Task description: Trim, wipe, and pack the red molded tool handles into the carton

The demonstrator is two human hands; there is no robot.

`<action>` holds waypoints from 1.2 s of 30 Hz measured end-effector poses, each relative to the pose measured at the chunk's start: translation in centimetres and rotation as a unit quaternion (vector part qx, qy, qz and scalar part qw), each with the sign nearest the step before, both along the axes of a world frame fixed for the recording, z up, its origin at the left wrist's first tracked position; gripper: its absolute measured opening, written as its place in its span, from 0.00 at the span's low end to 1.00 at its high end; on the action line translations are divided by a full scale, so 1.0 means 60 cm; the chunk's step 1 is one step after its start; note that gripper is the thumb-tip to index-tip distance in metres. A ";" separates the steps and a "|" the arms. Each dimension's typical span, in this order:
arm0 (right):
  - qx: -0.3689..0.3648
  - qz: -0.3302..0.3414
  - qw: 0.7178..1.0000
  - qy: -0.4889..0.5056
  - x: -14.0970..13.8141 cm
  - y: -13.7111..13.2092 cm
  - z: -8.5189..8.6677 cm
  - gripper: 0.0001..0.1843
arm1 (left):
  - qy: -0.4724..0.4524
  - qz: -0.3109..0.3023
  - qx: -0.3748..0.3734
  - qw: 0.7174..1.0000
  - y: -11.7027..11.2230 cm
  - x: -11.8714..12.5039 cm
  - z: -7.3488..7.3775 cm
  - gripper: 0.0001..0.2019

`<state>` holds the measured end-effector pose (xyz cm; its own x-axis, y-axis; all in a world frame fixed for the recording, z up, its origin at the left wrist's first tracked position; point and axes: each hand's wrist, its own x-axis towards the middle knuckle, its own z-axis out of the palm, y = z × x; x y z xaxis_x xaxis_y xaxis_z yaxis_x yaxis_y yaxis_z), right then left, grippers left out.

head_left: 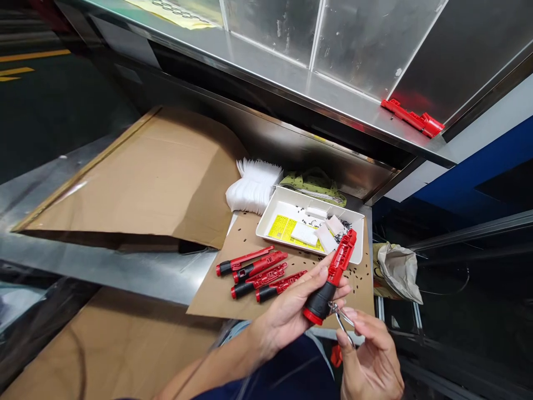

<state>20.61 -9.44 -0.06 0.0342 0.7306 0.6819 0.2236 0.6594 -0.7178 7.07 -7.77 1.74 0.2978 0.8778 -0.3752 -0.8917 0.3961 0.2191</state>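
Observation:
A red and black tool housing [342, 258] lies across the palm of my left hand [293, 308], tilted with its black end toward me and its red end over a white tray [266, 229]. My left fingers are wrapped round it. My right hand [370, 350] pinches a small shiny metal tool with two slim arms [345, 318], whose tip meets the side of the black part. What lies at that tip is too small to make out. Left of my hands, several similar red and black housings [262, 265] rest on a cardboard sheet [208, 297].
The tray holds white blocks [305, 234] and small dark parts; more dark bits are scattered on the cardboard. Behind are a stack of white foam sheets [254, 189] and a green pouch [310, 183]. A large carton [137, 178] stands left; a red piece [412, 118] sits on the metal ledge.

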 end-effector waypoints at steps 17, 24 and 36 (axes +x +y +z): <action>0.002 0.009 1.000 -0.015 0.004 0.000 0.001 0.08 | -0.012 -0.033 0.024 0.999 0.001 0.000 -0.003 0.26; -0.003 0.023 1.000 -0.018 0.004 0.000 0.000 0.09 | -0.020 -0.038 -0.001 0.999 0.001 0.002 -0.008 0.24; -0.016 -0.041 0.999 0.025 0.008 -0.009 0.010 0.07 | -0.024 -0.047 0.011 0.999 0.003 0.002 -0.008 0.26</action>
